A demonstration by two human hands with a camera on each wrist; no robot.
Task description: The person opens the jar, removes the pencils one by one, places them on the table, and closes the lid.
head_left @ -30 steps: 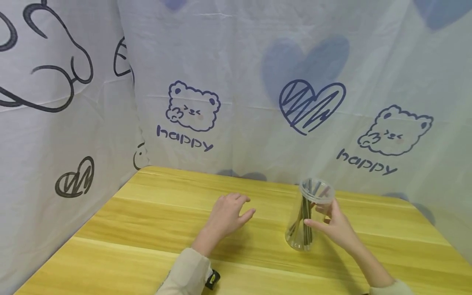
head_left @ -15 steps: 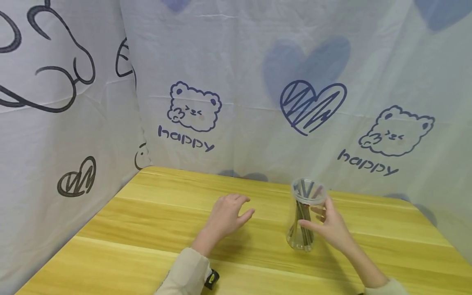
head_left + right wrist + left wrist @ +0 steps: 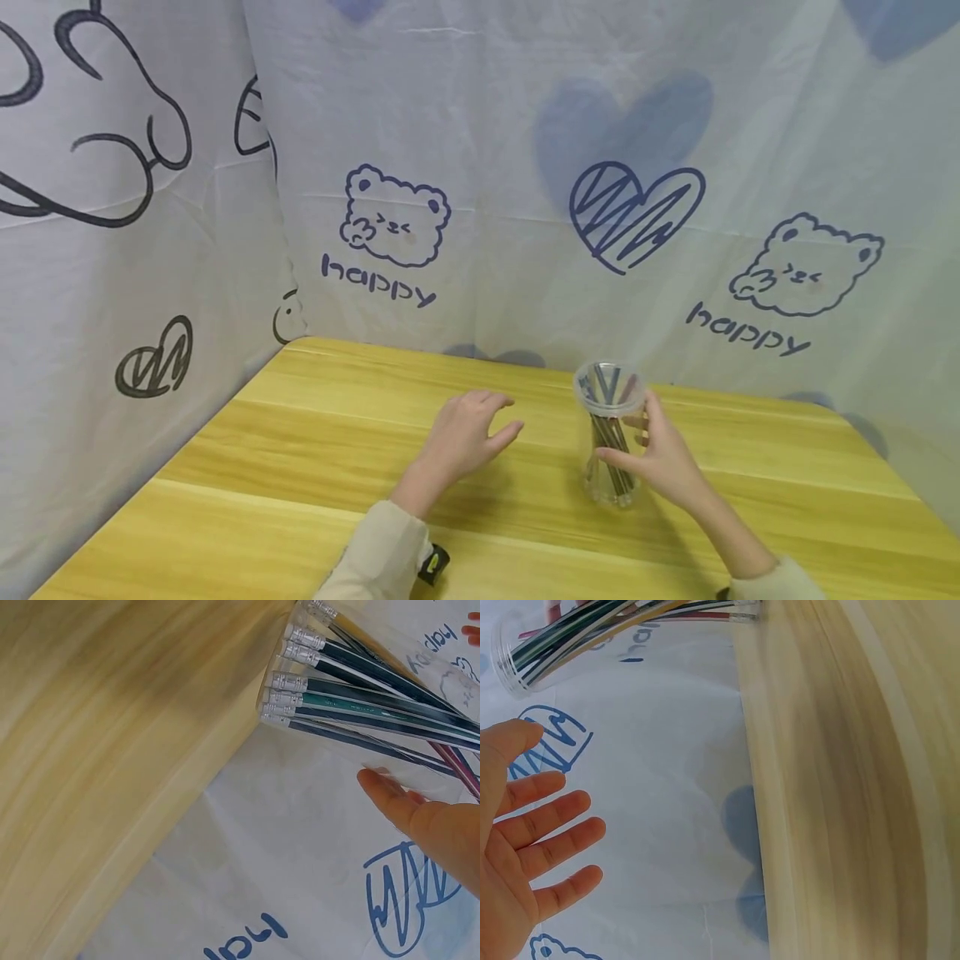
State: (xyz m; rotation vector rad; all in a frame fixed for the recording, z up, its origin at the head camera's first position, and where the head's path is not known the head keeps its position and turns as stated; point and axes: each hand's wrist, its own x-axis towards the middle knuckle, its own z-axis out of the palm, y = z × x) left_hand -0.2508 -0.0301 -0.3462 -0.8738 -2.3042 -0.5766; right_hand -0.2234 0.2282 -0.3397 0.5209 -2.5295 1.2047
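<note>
My right hand (image 3: 663, 471) holds a clear plastic jar (image 3: 609, 410) from its right side, thumb at the front and fingers behind the wall. The jar stands nearly upright at the table. Inside it, several pencils (image 3: 611, 454) lean across one another. Most are dark, with one yellow and one reddish; in the right wrist view their eraser ends (image 3: 289, 697) are at the jar's bottom. My left hand (image 3: 465, 433) is to the left of the jar, apart from it and holding nothing. Its fingers spread loosely in the left wrist view, below the jar's rim (image 3: 508, 667).
The wood-grain table (image 3: 315, 450) spreads around both hands. A white cloth (image 3: 502, 275) printed with hearts, bears and the word happy hangs along its back edge, and another printed cloth (image 3: 217, 250) hangs on the left. A black band (image 3: 432, 565) shows at the left sleeve.
My right hand has shifted left and swung the jar's top leftward, from a tilt to nearly upright. The pencils inside now slant the other way. The left hand has hardly moved.
</note>
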